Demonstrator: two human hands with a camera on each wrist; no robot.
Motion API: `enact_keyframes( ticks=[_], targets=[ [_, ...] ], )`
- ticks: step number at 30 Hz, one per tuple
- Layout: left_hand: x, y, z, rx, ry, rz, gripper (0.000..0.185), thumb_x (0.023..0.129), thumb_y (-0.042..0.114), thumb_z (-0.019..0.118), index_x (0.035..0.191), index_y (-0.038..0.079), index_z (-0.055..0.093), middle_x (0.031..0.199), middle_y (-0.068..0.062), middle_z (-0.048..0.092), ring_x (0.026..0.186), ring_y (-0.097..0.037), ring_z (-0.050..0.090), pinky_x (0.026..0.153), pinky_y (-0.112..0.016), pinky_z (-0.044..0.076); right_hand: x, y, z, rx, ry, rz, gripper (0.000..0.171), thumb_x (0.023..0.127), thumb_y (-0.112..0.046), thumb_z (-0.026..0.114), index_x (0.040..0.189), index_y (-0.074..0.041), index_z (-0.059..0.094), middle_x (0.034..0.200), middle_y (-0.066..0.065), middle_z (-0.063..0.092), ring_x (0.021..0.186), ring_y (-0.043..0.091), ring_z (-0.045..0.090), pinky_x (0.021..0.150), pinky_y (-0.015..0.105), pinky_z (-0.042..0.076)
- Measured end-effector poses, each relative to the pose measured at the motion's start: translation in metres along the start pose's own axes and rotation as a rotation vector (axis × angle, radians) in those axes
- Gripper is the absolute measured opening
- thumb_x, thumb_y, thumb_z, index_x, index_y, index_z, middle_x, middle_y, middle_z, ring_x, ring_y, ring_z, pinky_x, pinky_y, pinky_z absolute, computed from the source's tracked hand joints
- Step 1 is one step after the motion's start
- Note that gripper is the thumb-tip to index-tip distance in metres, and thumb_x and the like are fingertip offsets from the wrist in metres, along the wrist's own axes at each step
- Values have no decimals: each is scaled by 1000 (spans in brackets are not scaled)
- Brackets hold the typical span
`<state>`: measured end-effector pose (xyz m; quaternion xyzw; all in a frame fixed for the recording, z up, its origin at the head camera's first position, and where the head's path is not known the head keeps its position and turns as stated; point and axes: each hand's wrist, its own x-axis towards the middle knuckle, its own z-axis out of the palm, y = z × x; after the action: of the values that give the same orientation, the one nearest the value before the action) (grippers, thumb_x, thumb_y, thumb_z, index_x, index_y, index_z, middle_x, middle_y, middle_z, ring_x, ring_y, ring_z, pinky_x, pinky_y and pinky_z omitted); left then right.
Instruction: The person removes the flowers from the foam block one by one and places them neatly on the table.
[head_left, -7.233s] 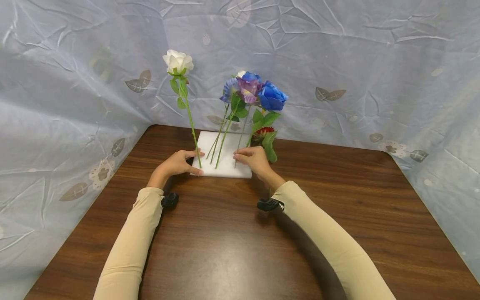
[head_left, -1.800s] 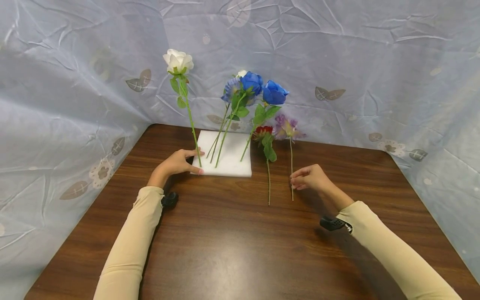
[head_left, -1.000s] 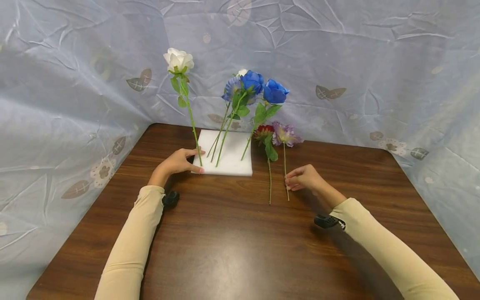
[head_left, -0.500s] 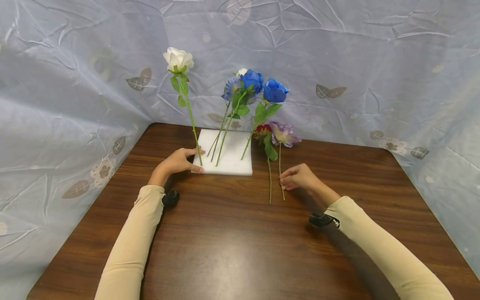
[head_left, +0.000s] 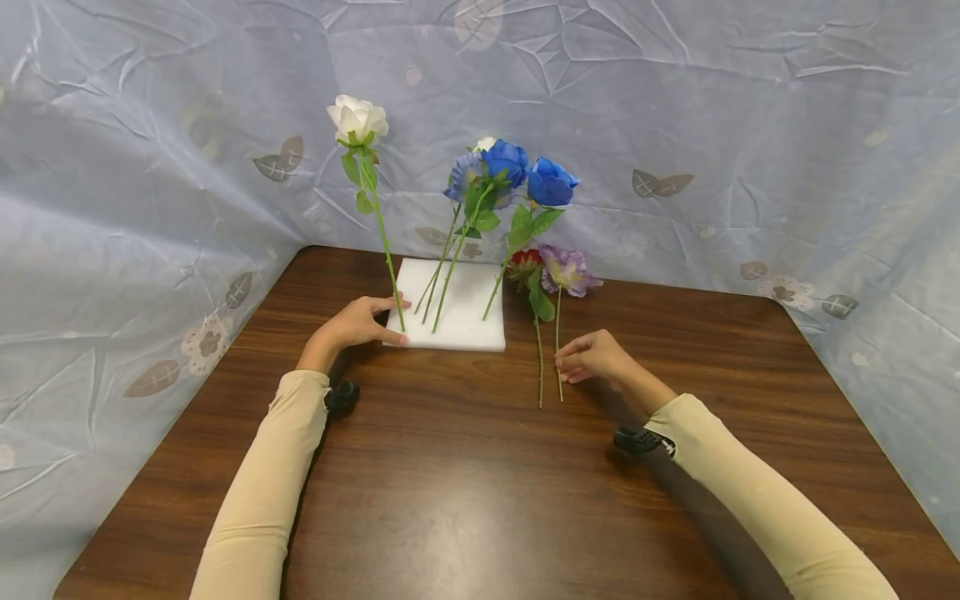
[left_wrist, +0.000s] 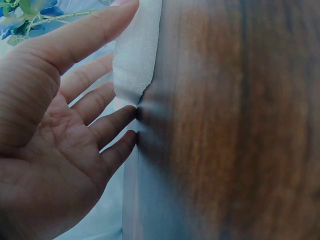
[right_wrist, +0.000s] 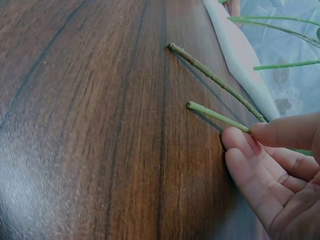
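In the head view my right hand [head_left: 592, 357] pinches the lower stem of a purple flower [head_left: 567, 271], which lies on the table beside a red flower [head_left: 524, 263]. The right wrist view shows the thumb and fingertips on the green stem [right_wrist: 217, 116], near its cut end. The red flower's stem [right_wrist: 215, 79] runs alongside. My left hand [head_left: 356, 323] rests at the left edge of a white foam block [head_left: 465, 333], thumb and fingers spread; its fingers look fairly straight in the left wrist view. A white rose [head_left: 357, 122] and blue roses [head_left: 552, 182] stand in the foam.
A pale blue flower [head_left: 462, 177] and another white bloom [head_left: 485, 144] crowd behind the middle blue rose. The brown wooden table [head_left: 450, 467] extends toward the front. A wrinkled grey-blue cloth [head_left: 675, 100] hangs behind and at both sides.
The purple flower, upright at the foam 7.2 s ago, now lies on the table to the right. Over the last second the right hand shifts it slightly left, toward the red flower. The left hand stays put.
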<state>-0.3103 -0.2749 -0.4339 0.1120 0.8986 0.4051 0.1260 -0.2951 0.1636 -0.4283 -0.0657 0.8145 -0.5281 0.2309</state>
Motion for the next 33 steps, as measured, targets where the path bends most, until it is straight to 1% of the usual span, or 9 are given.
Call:
enact_keyframes(
  ticks=[4, 11, 19, 26, 33],
  targets=[
    [0, 0, 0, -1, -1, 4, 76, 81, 30, 88, 149, 16, 55, 165, -10, 33, 155, -40, 25, 122, -56, 31, 0, 1, -2, 13, -10, 14, 31, 94, 2, 68, 117, 22, 63, 85, 10, 77, 68, 13, 74, 66, 27, 63],
    [0, 1, 0, 2, -3, -1, 76, 82, 30, 87, 149, 17, 54, 166, -9, 32, 155, -39, 25, 122, -56, 31, -1, 1, -3, -5, -21, 16, 31, 95, 0, 67, 118, 20, 64, 86, 10, 77, 69, 13, 74, 67, 28, 64],
    [1, -3, -1, 4, -4, 7, 76, 83, 30, 87, 150, 17, 54, 166, -10, 31, 155, -38, 24, 122, -55, 32, -2, 0, -4, -5, -36, 17, 33, 96, -1, 68, 120, 20, 63, 85, 7, 76, 70, 13, 75, 69, 30, 64],
    [1, -2, 1, 10, -7, 5, 75, 84, 30, 86, 150, 16, 54, 167, -10, 30, 155, -39, 25, 121, -56, 33, -4, -2, -5, -11, -51, 14, 34, 97, -3, 67, 121, 20, 63, 86, 7, 77, 71, 14, 75, 71, 31, 64],
    [0, -2, 1, 1, -6, 4, 75, 83, 29, 87, 150, 17, 54, 167, -9, 30, 155, -38, 23, 122, -56, 31, -5, -5, -5, -21, -48, 15, 33, 97, -4, 66, 120, 19, 63, 85, 6, 77, 71, 15, 76, 71, 32, 65]
  ],
)
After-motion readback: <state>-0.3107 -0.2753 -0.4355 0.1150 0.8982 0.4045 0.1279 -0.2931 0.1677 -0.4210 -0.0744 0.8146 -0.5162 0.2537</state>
